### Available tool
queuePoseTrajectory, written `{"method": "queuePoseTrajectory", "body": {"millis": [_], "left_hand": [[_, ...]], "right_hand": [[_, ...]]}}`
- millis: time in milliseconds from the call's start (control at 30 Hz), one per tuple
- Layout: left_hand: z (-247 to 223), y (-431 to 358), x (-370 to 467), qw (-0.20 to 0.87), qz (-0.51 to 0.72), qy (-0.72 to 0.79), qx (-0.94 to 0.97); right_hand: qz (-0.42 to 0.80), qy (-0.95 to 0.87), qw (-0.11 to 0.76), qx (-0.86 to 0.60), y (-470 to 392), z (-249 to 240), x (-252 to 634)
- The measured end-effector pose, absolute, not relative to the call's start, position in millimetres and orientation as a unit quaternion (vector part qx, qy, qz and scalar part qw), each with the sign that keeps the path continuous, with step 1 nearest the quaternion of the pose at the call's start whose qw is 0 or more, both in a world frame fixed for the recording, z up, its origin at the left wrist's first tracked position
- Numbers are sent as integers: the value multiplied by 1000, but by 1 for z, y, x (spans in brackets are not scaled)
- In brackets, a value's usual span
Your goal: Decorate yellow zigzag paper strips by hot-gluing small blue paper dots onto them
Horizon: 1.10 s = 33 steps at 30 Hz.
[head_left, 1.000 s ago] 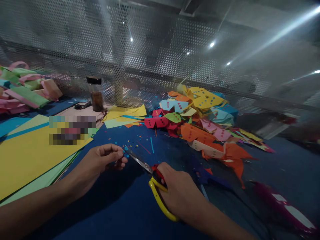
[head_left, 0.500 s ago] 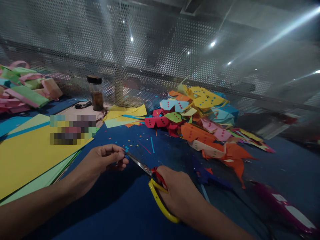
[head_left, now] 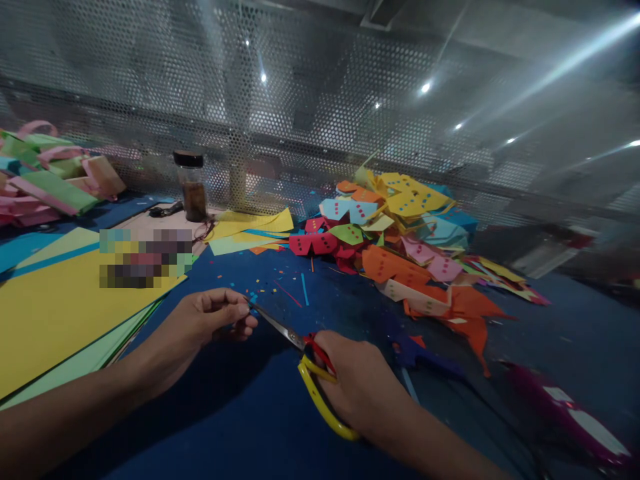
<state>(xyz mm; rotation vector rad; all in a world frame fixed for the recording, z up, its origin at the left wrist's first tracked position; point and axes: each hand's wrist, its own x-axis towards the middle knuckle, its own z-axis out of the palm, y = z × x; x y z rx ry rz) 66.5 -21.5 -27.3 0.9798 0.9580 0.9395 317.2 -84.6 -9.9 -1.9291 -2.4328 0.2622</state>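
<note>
In my right hand (head_left: pixel 357 383) is a pair of scissors (head_left: pixel 313 373) with red and yellow handles; the blades look closed and point to the upper left. Their tips reach the fingertips of my left hand (head_left: pixel 215 320). Thumb and forefinger of that hand are pinched together, and whatever sits between them is too small to make out. Tiny paper scraps (head_left: pixel 274 291) and a thin blue strip (head_left: pixel 305 289) lie on the blue table (head_left: pixel 225 427) just beyond the tips.
Folded paper shapes with dots (head_left: pixel 395 200) are heaped at the back right. Nearer lie a blue glue gun (head_left: pixel 425 360) and a purple device (head_left: pixel 565 413). Yellow sheets (head_left: pixel 50 320) spread at left, below a lidded jar (head_left: pixel 194 193). A perforated metal screen (head_left: pixel 300 120) stands behind.
</note>
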Motion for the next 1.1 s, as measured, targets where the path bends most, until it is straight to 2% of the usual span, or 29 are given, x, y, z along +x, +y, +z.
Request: {"method": "queuePoseTrajectory", "body": {"millis": [667, 867, 1100], "left_hand": [[-30, -20, 64, 676, 416, 423, 437], [-30, -20, 64, 672, 424, 410, 447], [-31, -20, 64, 677, 425, 410, 439]], "right_hand": [[108, -769, 46, -629, -85, -5, 315], [113, -770, 31, -628, -86, -3, 314], [85, -780, 38, -618, -86, -11, 314]]}}
